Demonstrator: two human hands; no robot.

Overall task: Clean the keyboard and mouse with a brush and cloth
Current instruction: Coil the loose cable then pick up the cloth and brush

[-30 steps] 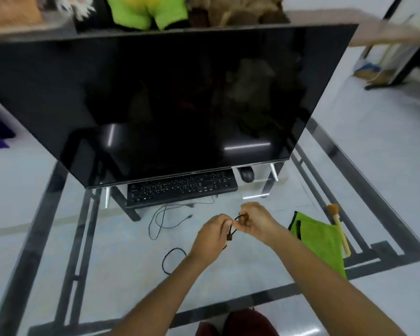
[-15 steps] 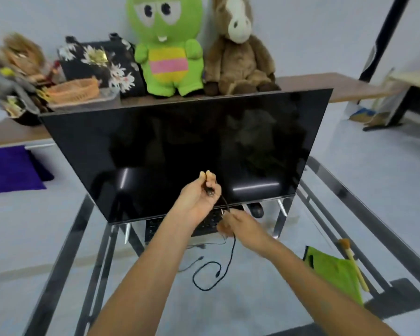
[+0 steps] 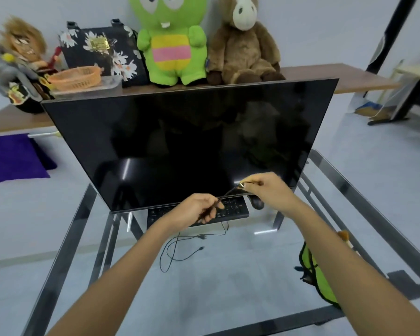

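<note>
A black keyboard point(image 3: 235, 209) lies on the glass table under the monitor's lower edge, partly hidden by my left hand. A black mouse point(image 3: 257, 202) sits just right of it, half behind my right hand. My left hand point(image 3: 197, 210) grips a thin black cable point(image 3: 228, 193). My right hand point(image 3: 269, 189) pinches the cable's metal plug end, higher and to the right, so the cable runs taut between both hands. A green cloth point(image 3: 319, 280) lies at the table's right, partly under my right forearm. The brush's bristle tip point(image 3: 345, 236) shows beside it.
A large black monitor point(image 3: 192, 141) stands tilted over the keyboard. Loose black cables point(image 3: 180, 248) curl on the glass table point(image 3: 228, 292), which has dark metal rails. Behind are plush toys, a floral bag and an orange basket point(image 3: 75, 77) on a wooden shelf.
The view has risen from the tabletop to the monitor and shelf. My hands lifted the cable off the table; the plug end passed from my left hand to my right, which moved up-right.
</note>
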